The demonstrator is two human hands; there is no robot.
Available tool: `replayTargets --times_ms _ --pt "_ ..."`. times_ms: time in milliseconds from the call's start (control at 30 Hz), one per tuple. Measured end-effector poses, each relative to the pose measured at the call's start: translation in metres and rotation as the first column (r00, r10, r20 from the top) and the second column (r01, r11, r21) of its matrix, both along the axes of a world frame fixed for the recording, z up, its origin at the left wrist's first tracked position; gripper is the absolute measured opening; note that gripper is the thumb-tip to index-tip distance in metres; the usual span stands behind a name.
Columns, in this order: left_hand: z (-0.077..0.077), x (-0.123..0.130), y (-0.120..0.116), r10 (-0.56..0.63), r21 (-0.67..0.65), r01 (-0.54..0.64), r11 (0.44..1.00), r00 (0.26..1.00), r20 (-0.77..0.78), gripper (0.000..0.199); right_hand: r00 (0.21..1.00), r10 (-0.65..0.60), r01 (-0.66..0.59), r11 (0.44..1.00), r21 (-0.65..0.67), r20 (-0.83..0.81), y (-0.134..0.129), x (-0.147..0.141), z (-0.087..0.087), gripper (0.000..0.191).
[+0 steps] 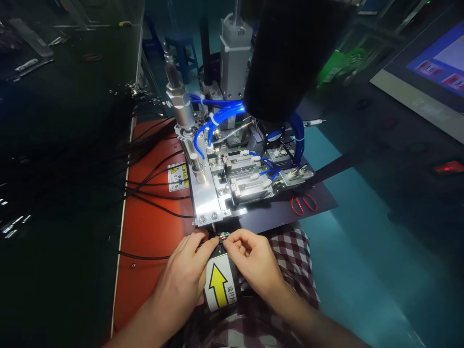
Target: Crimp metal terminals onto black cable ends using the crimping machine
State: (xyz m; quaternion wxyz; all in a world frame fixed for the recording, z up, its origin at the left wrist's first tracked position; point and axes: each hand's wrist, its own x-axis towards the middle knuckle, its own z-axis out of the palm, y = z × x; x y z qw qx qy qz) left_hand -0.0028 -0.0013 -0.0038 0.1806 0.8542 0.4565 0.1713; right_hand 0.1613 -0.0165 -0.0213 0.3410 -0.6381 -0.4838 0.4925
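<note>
Close together at the front of the machine, both hands pinch at one small spot. My left hand [188,263] has its thumb and index finger closed on a black cable [145,256], which runs in from the left beneath it. Opposite, my right hand [255,261] pinches the thin coloured wires [224,236] at the cable's end. The fingertips partly hide the wires. Just below the fingers lies a white label with a yellow arrow [218,285]. The metal machine [210,193] with blue air tubes [226,113] stands directly beyond the hands.
Red-handled scissors [303,205] lie on the dark base plate at right. Several black cables [155,183] cross the orange-red surface [148,232] from a bundle on the dark table at left. A large black cylinder [290,58] overhangs the machine. A screen [435,63] stands at upper right.
</note>
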Motion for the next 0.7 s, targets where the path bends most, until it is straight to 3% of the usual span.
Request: replayTargets --times_ms 100,167,233,300,367,433,700 --pt "0.000 -0.001 0.000 -0.003 -0.019 0.003 1.000 1.000 -0.004 0.033 0.944 0.052 -0.122 0.972 0.199 0.325 0.006 0.002 0.013 0.020" --pt "0.000 -0.001 -0.001 -0.012 -0.022 0.012 1.000 1.000 -0.007 0.034 0.907 0.072 -0.194 0.946 0.261 0.415 0.011 0.006 0.016 0.020" --pt "-0.001 -0.002 -0.001 -0.006 -0.011 0.006 1.000 1.000 -0.002 0.035 0.947 0.097 -0.169 0.960 0.221 0.305 0.014 0.011 0.013 0.019" --pt "-0.002 -0.001 -0.001 0.009 0.001 -0.009 1.000 1.000 0.012 0.037 0.994 0.101 -0.103 0.992 0.079 0.032 0.017 0.015 0.005 0.019" --pt "-0.002 0.000 0.000 0.010 0.002 -0.010 1.000 1.000 0.014 0.038 0.970 0.083 -0.101 0.993 -0.067 -0.230 0.018 0.018 -0.004 0.023" --pt "-0.001 0.001 0.000 0.003 0.011 -0.003 1.000 1.000 0.008 0.037 0.928 0.070 -0.123 0.985 -0.123 -0.367 0.018 0.019 -0.012 0.028" --pt "0.000 0.001 -0.001 0.002 -0.007 -0.002 1.000 1.000 0.017 0.035 0.943 0.025 -0.017 1.000 0.026 -0.333 0.016 0.005 -0.028 0.027"
